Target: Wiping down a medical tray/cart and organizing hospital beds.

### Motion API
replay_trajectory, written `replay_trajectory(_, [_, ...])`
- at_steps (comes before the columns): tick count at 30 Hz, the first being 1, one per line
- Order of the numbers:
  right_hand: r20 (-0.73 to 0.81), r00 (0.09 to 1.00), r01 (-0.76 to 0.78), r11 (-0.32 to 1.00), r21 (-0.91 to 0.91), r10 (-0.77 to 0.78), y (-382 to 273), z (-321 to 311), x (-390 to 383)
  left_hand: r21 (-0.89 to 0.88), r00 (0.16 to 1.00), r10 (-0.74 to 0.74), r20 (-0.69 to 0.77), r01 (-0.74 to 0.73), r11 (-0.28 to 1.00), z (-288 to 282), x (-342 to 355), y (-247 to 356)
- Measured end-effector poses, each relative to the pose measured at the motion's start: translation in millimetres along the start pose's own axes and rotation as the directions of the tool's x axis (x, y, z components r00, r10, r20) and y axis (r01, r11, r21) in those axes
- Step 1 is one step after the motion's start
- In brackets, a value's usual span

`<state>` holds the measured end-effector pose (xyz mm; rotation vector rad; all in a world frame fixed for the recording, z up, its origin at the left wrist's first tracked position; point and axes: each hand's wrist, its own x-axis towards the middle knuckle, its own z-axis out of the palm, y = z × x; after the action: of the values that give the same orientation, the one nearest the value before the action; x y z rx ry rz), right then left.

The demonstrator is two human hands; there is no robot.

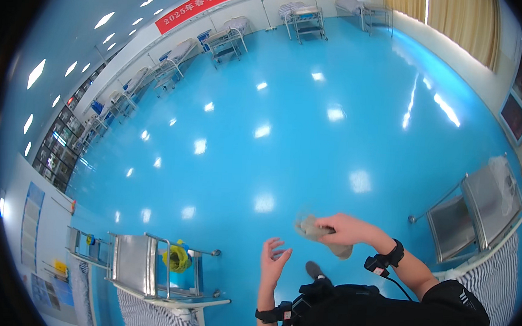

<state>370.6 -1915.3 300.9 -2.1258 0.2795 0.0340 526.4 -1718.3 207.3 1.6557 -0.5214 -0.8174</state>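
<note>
My right hand [345, 228] is raised over the blue floor and grips a crumpled grey cloth [314, 229] that hangs from its fingers. My left hand [273, 262] is held up just below and to the left of it, palm open, fingers spread, holding nothing. Both wrists wear black bands with small devices. A dark shoe tip [314, 269] shows on the floor between my arms.
A metal trolley [141, 266] with a yellow object in its basket stands at the lower left, next to a striped bed. Another steel trolley [479, 209] stands at the right. Rows of beds line the far wall. The glossy blue floor [286, 135] spreads across the middle.
</note>
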Motion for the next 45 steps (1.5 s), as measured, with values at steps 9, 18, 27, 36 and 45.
replay_trajectory(9, [0.078,0.982,0.174,0.984,-0.049,-0.17,7,-64,61,0.138,0.87,0.207,0.448,-0.296,0.945,36,78,97])
replay_trajectory(18, [0.136,0.983,0.106,0.986,0.126,-0.123,48,-128,126,-0.001,0.905,0.228,0.358,-0.244,0.97,59,150,88])
replay_trajectory(27, [0.212,0.93,0.257,0.943,0.212,-0.301,84,-193,209,0.119,0.959,0.273,-0.08,-0.262,0.958,61,207,118])
replay_trajectory(36, [0.211,0.905,0.354,0.929,0.109,-0.369,99,-208,260,0.321,0.973,0.127,-0.194,-0.059,0.945,83,254,148])
replay_trajectory(45, [0.256,0.923,0.275,0.958,0.082,-0.287,117,-204,295,-0.096,0.994,0.012,-0.113,-0.022,0.995,73,308,125])
